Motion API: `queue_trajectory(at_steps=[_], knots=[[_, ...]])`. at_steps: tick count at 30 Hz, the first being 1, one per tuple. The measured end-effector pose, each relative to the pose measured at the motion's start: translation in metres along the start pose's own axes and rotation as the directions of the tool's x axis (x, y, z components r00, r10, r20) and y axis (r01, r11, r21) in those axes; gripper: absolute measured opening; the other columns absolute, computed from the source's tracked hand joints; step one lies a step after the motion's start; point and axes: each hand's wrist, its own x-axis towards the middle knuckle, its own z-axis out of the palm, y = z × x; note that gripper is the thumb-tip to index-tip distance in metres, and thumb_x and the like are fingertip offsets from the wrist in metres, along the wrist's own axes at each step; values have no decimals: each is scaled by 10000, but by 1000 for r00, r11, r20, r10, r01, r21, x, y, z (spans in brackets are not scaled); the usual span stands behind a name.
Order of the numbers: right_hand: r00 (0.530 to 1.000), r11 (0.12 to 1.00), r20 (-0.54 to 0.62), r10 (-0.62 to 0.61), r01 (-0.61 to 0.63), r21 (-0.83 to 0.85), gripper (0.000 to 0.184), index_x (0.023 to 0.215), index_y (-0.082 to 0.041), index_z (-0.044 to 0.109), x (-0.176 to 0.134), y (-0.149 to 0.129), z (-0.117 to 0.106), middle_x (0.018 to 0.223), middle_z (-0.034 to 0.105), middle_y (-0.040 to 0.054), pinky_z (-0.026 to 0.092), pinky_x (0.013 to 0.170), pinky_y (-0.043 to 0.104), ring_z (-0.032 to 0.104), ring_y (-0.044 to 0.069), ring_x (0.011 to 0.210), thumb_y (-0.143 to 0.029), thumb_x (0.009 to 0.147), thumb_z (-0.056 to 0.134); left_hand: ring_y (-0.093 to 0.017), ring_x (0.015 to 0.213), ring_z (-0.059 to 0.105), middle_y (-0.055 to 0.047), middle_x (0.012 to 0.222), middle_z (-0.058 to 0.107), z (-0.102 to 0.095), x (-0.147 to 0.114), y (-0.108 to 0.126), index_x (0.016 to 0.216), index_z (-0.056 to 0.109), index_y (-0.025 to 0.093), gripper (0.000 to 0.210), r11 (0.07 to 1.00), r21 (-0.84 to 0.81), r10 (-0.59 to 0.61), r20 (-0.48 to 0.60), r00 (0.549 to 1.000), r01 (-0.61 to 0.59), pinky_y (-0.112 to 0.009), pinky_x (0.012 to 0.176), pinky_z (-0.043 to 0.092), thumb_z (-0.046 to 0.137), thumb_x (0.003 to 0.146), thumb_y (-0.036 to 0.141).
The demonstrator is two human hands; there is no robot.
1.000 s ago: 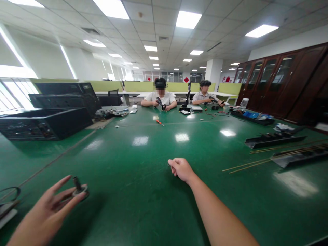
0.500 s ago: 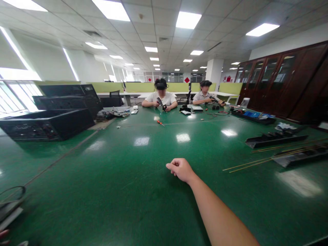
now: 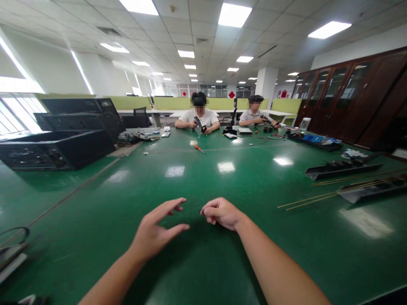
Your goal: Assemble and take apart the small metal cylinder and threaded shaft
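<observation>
Over the middle of the green tabletop (image 3: 203, 182), my right hand (image 3: 222, 213) pinches a tiny dark piece (image 3: 201, 212) between thumb and fingertips. Its kind is too small to make out. Just to the left, my left hand (image 3: 155, 228) is open, thumb and fingers spread toward that piece with a gap between the two hands. Nothing is in the left hand. Farther off on the table lies a screwdriver (image 3: 199, 148) with an orange-red handle.
Black computer cases (image 3: 57, 148) stand at the left. Thin brass-coloured rods (image 3: 311, 200) and dark metal channels (image 3: 343, 170) lie at the right. Across the table sit two people, one (image 3: 203, 118) holding a power drill. A cable loop (image 3: 15, 237) is at the near left.
My left hand has come in from the lower left edge to beside my right hand, its fingers opened. A tiny dark piece now shows at my right fingertips. The view has shifted slightly.
</observation>
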Motion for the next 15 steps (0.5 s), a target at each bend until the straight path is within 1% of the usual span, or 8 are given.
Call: queue_trajectory(at_steps=[1, 2, 4, 6, 9, 12, 14, 15], knots=[[1000, 1000, -16, -6, 7, 24, 361, 783, -102, 713, 0, 0, -1, 514, 564, -24, 303, 453, 212, 465, 77, 466, -423, 657, 819, -197, 893, 682, -40, 1025, 728, 16, 9, 5, 1188, 640, 256, 467, 997, -70, 17, 31, 999, -15, -305, 792, 558, 779, 748, 326], [1000, 999, -27, -13, 14, 45, 359, 770, -106, 705, 0, 0, -2, 506, 557, -28, 300, 453, 211, 462, 77, 463, -426, 655, 823, -195, 901, 685, -40, 1009, 735, 29, 16, 9, 1112, 681, 250, 348, 990, -138, 33, 37, 999, -27, -307, 812, 553, 756, 775, 296], [999, 996, -32, -23, 25, 83, 356, 737, -115, 686, 1, -1, -4, 497, 547, -34, 292, 451, 210, 454, 76, 457, -428, 649, 830, -187, 880, 688, -38, 952, 745, 48, 23, 17, 967, 727, 237, 159, 973, -230, 16, 6, 1000, -14, -309, 817, 547, 718, 809, 253], [999, 994, -20, -36, 38, 104, 356, 709, -123, 669, 1, -1, -4, 494, 535, -39, 293, 456, 211, 446, 74, 458, -436, 651, 830, -188, 854, 682, -40, 920, 745, 58, 24, 20, 942, 730, 231, 137, 964, -263, -52, -49, 997, 37, -309, 782, 543, 718, 805, 234], [999, 994, 0, -53, 53, 97, 368, 707, -125, 659, 1, -1, -2, 521, 537, -37, 291, 459, 209, 443, 72, 469, -450, 658, 825, -201, 899, 672, -51, 962, 740, 64, 23, 20, 995, 725, 230, 200, 948, -306, -111, -64, 992, 86, -326, 803, 534, 717, 796, 223], [999, 996, 6, -39, 38, 85, 380, 710, -122, 657, 1, 0, 2, 546, 546, -28, 291, 451, 207, 453, 75, 479, -463, 662, 817, -206, 929, 676, -55, 973, 742, 67, 24, 20, 953, 737, 220, 149, 918, -376, -146, -25, 989, 126, -343, 862, 528, 692, 811, 234], [1000, 997, 19, -21, 19, 77, 389, 695, -122, 654, 2, 2, 3, 542, 538, -26, 306, 451, 209, 462, 81, 488, -479, 672, 804, -205, 892, 686, -52, 936, 746, 63, 24, 21, 927, 732, 210, 138, 907, -374, -226, -40, 973, 195, -341, 848, 536, 699, 807, 268], [1000, 998, 28, -10, 8, 67, 392, 700, -120, 658, 2, 3, 3, 544, 540, -25, 315, 454, 210, 468, 83, 494, -486, 677, 797, -203, 867, 689, -48, 914, 746, 57, 22, 21, 913, 724, 206, 141, 902, -366, -266, -59, 962, 227, -337, 832, 543, 705, 801, 289]])
